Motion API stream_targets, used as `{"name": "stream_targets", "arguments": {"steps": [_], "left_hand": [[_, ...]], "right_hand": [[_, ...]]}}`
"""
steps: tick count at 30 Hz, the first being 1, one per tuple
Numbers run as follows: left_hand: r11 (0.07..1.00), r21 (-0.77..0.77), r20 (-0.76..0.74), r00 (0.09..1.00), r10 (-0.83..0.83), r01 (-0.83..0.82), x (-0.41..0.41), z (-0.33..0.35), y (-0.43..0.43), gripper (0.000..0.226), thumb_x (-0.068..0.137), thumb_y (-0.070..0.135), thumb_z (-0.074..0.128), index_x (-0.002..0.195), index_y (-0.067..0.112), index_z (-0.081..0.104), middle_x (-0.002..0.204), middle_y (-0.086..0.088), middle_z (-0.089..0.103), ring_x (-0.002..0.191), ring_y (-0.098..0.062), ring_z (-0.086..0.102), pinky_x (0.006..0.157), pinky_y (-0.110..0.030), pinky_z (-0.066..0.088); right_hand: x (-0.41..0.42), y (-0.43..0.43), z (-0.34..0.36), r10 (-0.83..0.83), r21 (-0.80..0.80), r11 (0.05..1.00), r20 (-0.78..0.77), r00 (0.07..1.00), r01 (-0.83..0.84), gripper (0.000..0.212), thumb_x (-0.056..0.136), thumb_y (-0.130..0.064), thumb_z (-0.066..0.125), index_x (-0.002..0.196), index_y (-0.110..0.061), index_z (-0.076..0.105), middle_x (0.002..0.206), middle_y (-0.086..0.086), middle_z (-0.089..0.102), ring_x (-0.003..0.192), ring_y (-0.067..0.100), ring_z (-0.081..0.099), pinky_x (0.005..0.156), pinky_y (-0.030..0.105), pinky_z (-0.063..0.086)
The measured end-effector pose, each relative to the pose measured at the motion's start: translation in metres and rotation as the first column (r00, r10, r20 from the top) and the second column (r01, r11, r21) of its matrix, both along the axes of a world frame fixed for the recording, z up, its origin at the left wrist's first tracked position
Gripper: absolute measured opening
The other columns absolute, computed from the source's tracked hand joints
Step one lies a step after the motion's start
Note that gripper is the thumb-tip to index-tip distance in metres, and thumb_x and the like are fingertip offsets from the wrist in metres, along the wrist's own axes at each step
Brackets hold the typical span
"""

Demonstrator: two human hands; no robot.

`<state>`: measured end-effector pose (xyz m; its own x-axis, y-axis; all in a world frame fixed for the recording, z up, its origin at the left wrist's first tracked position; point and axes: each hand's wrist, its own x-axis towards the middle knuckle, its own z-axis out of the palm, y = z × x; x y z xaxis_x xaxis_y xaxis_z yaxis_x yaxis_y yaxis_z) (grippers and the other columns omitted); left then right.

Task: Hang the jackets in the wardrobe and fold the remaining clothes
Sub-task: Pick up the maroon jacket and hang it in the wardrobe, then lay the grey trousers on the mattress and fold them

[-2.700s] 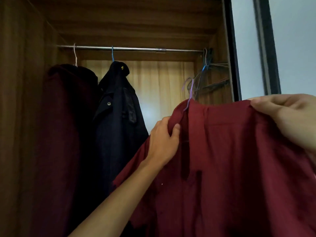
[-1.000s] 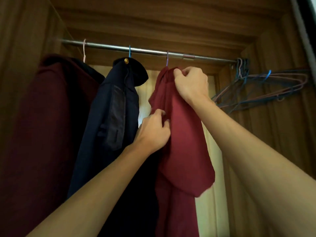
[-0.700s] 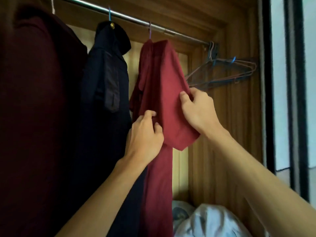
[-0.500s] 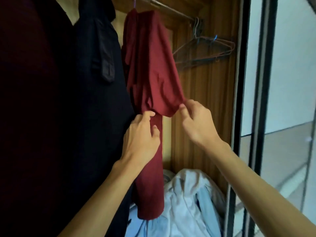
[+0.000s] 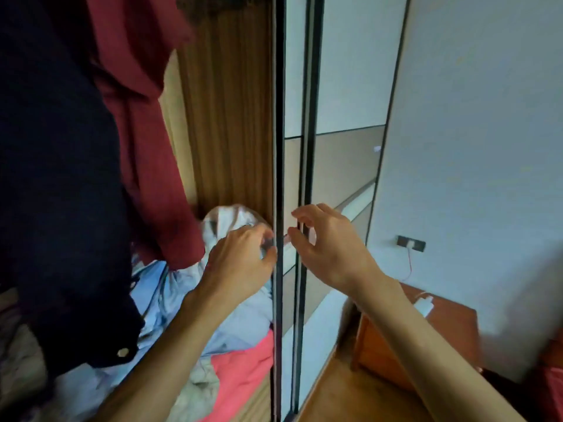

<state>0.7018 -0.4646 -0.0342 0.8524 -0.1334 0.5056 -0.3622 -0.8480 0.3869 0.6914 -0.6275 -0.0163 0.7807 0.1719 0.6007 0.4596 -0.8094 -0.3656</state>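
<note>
- A pale wall stood on the right.
- A dark socket sat low on that wall.
- A thin red wire hung down from the socket.
- A white charger lay on a brown wooden side table.
- The floor was brown wood.

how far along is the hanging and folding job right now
Done: the red jacket and the dark jacket hang inside the wardrobe. In hand: no garment; the left hand and right hand are by the sliding door edge, the left's grip too blurred to read. Left: the crumpled pale and pink clothes heaped on the wardrobe floor look unfolded.
</note>
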Motion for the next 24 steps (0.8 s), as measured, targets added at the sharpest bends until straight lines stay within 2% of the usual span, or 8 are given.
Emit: {"name": "stream_targets", "arguments": {"steps": [6, 8, 11, 14, 16, 19, 24], "left_hand": [[0.977, 0.082, -0.17, 0.969, -0.181, 0.197, -0.06, -0.053, -0.091, 0.03, 0.096, 0.039, 0.058, 0.122, 0.025, 0.063, 0.12, 0.004, 0.068, 0.111, -0.018, 0.064, 0.087, -0.03, 0.048], [0.963, 0.106, -0.227, 0.949, -0.22, 0.248, -0.078, -0.069, -0.119, 0.031, 0.097, 0.041, 0.056, 0.123, 0.025, 0.061, 0.121, 0.003, 0.068, 0.11, -0.018, 0.063, 0.088, -0.031, 0.049], [0.935, 0.112, -0.324, 0.902, -0.286, 0.337, -0.109, -0.095, -0.162, 0.03, 0.098, 0.04, 0.055, 0.123, 0.024, 0.061, 0.12, 0.003, 0.067, 0.109, -0.018, 0.063, 0.085, -0.03, 0.048], [0.91, 0.103, -0.404, 0.852, -0.331, 0.402, -0.141, -0.12, -0.206, 0.029, 0.097, 0.039, 0.057, 0.121, 0.023, 0.061, 0.119, 0.003, 0.067, 0.107, -0.016, 0.063, 0.081, -0.025, 0.043], [0.885, 0.121, -0.448, 0.821, -0.355, 0.449, -0.162, -0.136, -0.234, 0.027, 0.097, 0.038, 0.058, 0.119, 0.022, 0.062, 0.119, 0.002, 0.067, 0.107, -0.018, 0.063, 0.083, -0.028, 0.046], [0.831, 0.154, -0.488, 0.772, -0.407, 0.535, -0.194, -0.152, -0.273, 0.028, 0.098, 0.04, 0.059, 0.12, 0.023, 0.062, 0.121, 0.002, 0.067, 0.105, -0.017, 0.065, 0.086, -0.029, 0.052], [0.707, 0.17, -0.518, 0.673, -0.528, 0.686, -0.238, -0.164, -0.338, 0.032, 0.096, 0.042, 0.061, 0.123, 0.026, 0.063, 0.118, 0.005, 0.069, 0.101, -0.013, 0.067, 0.077, -0.021, 0.048]], "right_hand": [[-0.086, -0.092, -0.056, -0.234, -0.038, 0.972, -0.213, 0.949, 0.231, 0.04, 0.097, -0.031, 0.058, 0.137, -0.024, 0.055, 0.141, -0.002, 0.055, 0.127, 0.021, 0.053, 0.106, 0.035, 0.046], [-0.118, -0.123, -0.076, -0.296, -0.025, 0.954, -0.269, 0.916, 0.3, 0.037, 0.097, -0.027, 0.058, 0.134, -0.024, 0.058, 0.138, -0.001, 0.057, 0.124, 0.022, 0.055, 0.105, 0.037, 0.047], [-0.169, -0.17, -0.106, -0.385, -0.038, 0.916, -0.368, 0.846, 0.4, 0.039, 0.094, -0.023, 0.061, 0.132, -0.018, 0.059, 0.132, 0.001, 0.059, 0.117, 0.024, 0.058, 0.099, 0.032, 0.049], [-0.226, -0.215, -0.132, -0.458, -0.049, 0.869, -0.459, 0.761, 0.493, 0.043, 0.093, -0.023, 0.065, 0.135, -0.015, 0.057, 0.135, 0.003, 0.057, 0.118, 0.023, 0.058, 0.097, 0.027, 0.046], [-0.264, -0.24, -0.147, -0.505, -0.072, 0.833, -0.505, 0.7, 0.549, 0.045, 0.093, -0.023, 0.065, 0.136, -0.014, 0.057, 0.137, 0.005, 0.057, 0.119, 0.023, 0.057, 0.1, 0.03, 0.045], [-0.318, -0.268, -0.163, -0.553, -0.105, 0.786, -0.56, 0.617, 0.61, 0.046, 0.094, -0.022, 0.064, 0.138, -0.013, 0.055, 0.138, 0.006, 0.057, 0.124, 0.024, 0.056, 0.104, 0.033, 0.043], [-0.379, -0.303, -0.181, -0.626, -0.108, 0.691, -0.583, 0.518, 0.714, 0.044, 0.092, -0.023, 0.063, 0.136, -0.013, 0.057, 0.134, 0.005, 0.059, 0.123, 0.023, 0.057, 0.105, 0.035, 0.045]]}}
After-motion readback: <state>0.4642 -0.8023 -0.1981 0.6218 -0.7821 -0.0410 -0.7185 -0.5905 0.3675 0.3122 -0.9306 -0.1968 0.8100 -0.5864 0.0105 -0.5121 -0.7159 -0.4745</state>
